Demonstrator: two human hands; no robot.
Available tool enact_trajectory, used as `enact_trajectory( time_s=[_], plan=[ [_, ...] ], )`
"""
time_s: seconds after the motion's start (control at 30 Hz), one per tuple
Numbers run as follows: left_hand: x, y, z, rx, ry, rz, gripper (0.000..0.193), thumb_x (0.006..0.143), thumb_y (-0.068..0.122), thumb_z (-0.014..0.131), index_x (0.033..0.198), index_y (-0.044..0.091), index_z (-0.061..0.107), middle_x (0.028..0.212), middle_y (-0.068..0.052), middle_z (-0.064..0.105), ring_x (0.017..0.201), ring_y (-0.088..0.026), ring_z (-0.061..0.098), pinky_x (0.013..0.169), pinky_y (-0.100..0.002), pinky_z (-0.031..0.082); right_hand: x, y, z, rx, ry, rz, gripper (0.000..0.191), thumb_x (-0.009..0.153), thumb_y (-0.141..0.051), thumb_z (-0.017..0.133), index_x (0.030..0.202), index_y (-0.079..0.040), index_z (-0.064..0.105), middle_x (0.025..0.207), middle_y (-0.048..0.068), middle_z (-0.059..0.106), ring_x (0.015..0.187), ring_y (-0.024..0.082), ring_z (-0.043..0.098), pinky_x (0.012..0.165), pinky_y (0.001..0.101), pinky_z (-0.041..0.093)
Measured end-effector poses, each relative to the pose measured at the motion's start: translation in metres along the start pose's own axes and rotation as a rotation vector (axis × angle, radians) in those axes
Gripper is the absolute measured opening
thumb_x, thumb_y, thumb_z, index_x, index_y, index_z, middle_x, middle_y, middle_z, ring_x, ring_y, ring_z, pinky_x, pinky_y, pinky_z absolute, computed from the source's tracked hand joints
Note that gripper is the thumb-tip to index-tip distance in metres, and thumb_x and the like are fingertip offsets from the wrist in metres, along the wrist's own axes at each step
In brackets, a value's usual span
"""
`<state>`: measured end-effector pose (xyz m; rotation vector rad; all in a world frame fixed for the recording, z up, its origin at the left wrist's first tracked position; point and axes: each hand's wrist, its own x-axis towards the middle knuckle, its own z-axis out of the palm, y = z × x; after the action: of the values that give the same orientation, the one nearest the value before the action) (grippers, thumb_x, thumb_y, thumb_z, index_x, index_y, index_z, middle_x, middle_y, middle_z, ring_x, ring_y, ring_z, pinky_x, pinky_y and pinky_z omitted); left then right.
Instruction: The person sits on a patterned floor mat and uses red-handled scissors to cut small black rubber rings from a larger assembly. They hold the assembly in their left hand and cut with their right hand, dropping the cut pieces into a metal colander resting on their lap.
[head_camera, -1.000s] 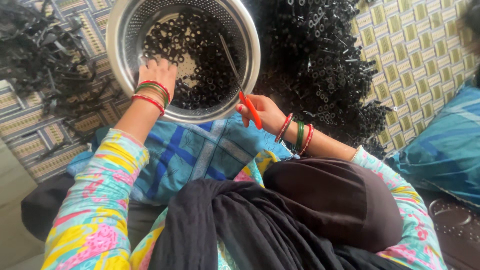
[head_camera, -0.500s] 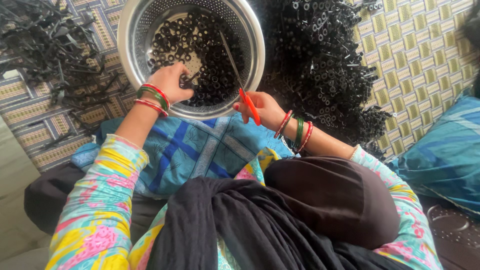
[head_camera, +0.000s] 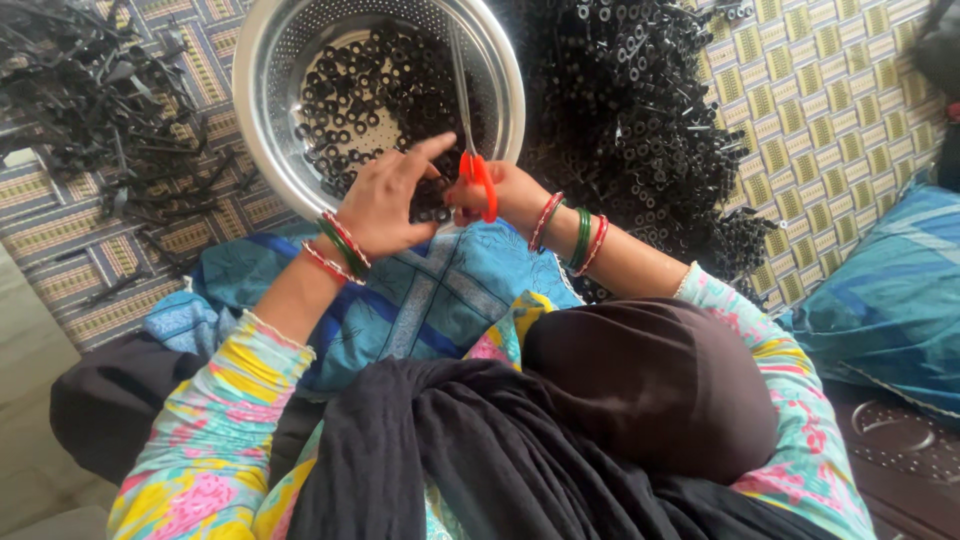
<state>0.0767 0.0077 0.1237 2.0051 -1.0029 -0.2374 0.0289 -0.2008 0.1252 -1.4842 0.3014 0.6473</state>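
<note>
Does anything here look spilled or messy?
Nothing looks spilled. Small black rings sit inside the metal colander, with loose black heaps beside it on the mat. The right hand holds red-handled scissors; the left hand pinches something small.

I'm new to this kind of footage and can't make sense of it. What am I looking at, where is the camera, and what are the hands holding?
There is no machine here: a person works with two bare hands. The one picture comes from above, looking down over the person's dark head covering. The right hand holds scissors with red handles, blades pointing into a perforated metal bowl of small black rings. The left hand pinches something small and black beside the scissors; what it is cannot be told. Both wrists wear bangles. On the patterned mat lie a big heap of black parts on the right and loose black strips on the left.
</note>
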Motion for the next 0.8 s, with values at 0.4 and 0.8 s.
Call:
enact_trajectory(
  time_s=[0.4, 0.8],
  plan=[
    [-0.024, 0.000, 0.052, -1.328, 0.337, -0.414, 0.018, 0.105, 0.005, 0.062, 0.121, -0.001, 0.065, 0.108, -0.007, 0.072, 0.098, -0.019, 0.070, 0.092, -0.034, 0.059, -0.001, 0.017, 0.017, 0.148, -0.026, -0.101, 0.019, 0.094, -0.021, 0.071, 0.101, -0.004, 0.064, 0.088, 0.006, 0.074, 0.083, 0.014, 0.072, 0.076, 0.0276, 0.058],
    [-0.030, -0.028, 0.021, -1.372, 0.521, -0.498, 0.019, 0.092, -0.008, 0.065, 0.105, 0.007, 0.062, 0.098, -0.004, 0.069, 0.090, -0.020, 0.073, 0.078, -0.035, 0.065, -0.022, 0.032, -0.007, -1.202, -0.004, -0.108, 0.054, 0.093, -0.059, 0.060, 0.112, -0.009, 0.069, 0.073, 0.012, 0.071, 0.071, 0.032, 0.070, 0.066, 0.0444, 0.052]
  ],
)
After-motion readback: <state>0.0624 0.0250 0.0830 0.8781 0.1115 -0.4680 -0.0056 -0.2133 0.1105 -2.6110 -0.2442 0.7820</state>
